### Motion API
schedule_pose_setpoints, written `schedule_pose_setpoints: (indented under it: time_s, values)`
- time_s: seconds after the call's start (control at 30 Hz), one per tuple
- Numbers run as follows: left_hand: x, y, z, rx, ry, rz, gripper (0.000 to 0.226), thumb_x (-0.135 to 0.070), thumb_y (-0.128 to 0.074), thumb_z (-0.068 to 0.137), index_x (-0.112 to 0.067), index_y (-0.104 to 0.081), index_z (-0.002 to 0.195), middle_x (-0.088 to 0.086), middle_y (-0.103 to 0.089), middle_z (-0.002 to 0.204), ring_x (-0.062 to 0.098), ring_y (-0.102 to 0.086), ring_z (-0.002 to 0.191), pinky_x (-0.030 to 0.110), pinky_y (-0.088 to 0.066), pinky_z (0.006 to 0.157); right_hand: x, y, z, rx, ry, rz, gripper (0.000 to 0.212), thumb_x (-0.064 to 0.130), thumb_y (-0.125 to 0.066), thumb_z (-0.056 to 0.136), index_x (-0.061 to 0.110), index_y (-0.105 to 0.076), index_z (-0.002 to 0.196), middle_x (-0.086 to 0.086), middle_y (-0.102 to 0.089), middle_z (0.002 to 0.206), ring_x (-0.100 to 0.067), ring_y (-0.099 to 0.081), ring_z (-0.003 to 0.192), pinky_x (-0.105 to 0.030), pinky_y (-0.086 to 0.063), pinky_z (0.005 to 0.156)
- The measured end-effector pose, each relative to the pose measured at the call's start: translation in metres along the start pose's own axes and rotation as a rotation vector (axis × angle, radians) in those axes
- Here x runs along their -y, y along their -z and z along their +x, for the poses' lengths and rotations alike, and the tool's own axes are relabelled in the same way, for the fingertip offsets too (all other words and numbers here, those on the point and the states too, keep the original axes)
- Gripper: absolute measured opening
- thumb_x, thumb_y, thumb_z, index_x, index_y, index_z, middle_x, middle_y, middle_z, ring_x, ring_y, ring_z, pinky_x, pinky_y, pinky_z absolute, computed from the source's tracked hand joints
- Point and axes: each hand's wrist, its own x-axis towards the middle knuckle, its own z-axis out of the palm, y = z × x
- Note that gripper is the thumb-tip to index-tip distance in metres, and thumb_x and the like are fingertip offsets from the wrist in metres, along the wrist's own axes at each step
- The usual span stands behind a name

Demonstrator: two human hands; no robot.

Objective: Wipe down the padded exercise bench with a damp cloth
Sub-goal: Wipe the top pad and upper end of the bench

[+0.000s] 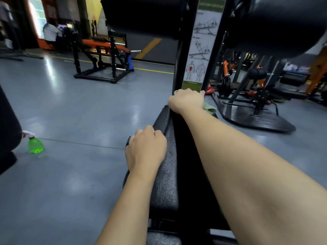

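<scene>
The black padded bench (168,174) runs away from me down the middle of the view. My right hand (186,101) lies at its far end, fingers curled over a green cloth (209,108); only a corner of the cloth shows beside the hand. My left hand (146,147) grips the bench's left edge nearer to me, its fingers curled over the padding. Black roller pads (276,25) hang above the far end on an upright post carrying an exercise chart (201,46).
A green spray bottle (35,145) stands on the grey floor at the left. A black and orange machine (104,57) stands further back. More gym equipment (256,96) crowds the right side. A seated person (50,32) is far back left.
</scene>
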Motion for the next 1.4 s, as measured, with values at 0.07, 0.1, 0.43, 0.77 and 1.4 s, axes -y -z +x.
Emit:
schedule_pose_setpoints:
  time_s: [0.07,0.1,0.43,0.77,1.4]
  values:
    - [0.000,0.000,0.000,0.000,-0.013,0.021,0.027,-0.031,-0.029,0.099,-0.017,-0.050,0.089,0.008,-0.058,0.109,0.029,-0.043,0.096,0.044,-0.044,0.089,-0.009,0.001,0.003,0.007,0.155,-0.053,0.044,0.041,-0.030,0.099,0.018,-0.063,0.117,-0.010,-0.062,0.111,-0.033,-0.055,0.115,-0.055,-0.028,0.107]
    - [0.000,0.000,0.000,-0.001,-0.017,0.025,0.028,-0.031,-0.029,0.099,-0.017,-0.052,0.091,0.009,-0.058,0.110,0.029,-0.042,0.095,0.044,-0.043,0.088,-0.013,0.001,0.003,-0.007,0.239,-0.069,0.049,0.045,-0.026,0.102,0.017,-0.065,0.113,-0.011,-0.064,0.110,-0.032,-0.052,0.116,-0.050,-0.031,0.101]
    - [0.001,0.000,0.000,-0.008,-0.036,0.019,0.030,-0.030,-0.031,0.100,-0.015,-0.058,0.101,0.011,-0.060,0.118,0.033,-0.049,0.106,0.043,-0.039,0.085,-0.028,-0.016,-0.019,-0.326,0.598,0.071,0.038,0.044,-0.045,0.101,0.029,-0.049,0.135,-0.003,-0.069,0.113,-0.029,-0.060,0.109,-0.038,-0.044,0.082]
    - [0.001,-0.001,0.001,-0.005,-0.011,0.027,0.026,-0.028,-0.030,0.100,-0.015,-0.050,0.091,0.009,-0.058,0.110,0.028,-0.040,0.095,0.042,-0.039,0.082,0.012,-0.022,-0.033,-0.302,-0.018,0.021,0.046,0.043,-0.038,0.096,0.014,-0.068,0.115,-0.010,-0.066,0.119,-0.033,-0.056,0.110,-0.041,-0.034,0.083]
    - [0.000,-0.004,0.001,-0.025,-0.044,0.084,0.025,-0.027,-0.030,0.099,-0.016,-0.053,0.099,0.008,-0.059,0.117,0.032,-0.051,0.112,0.044,-0.044,0.093,0.012,-0.006,-0.022,-0.127,0.459,-0.173,0.044,0.053,-0.033,0.093,0.028,-0.067,0.106,0.000,-0.069,0.111,-0.026,-0.063,0.104,-0.036,-0.036,0.071]
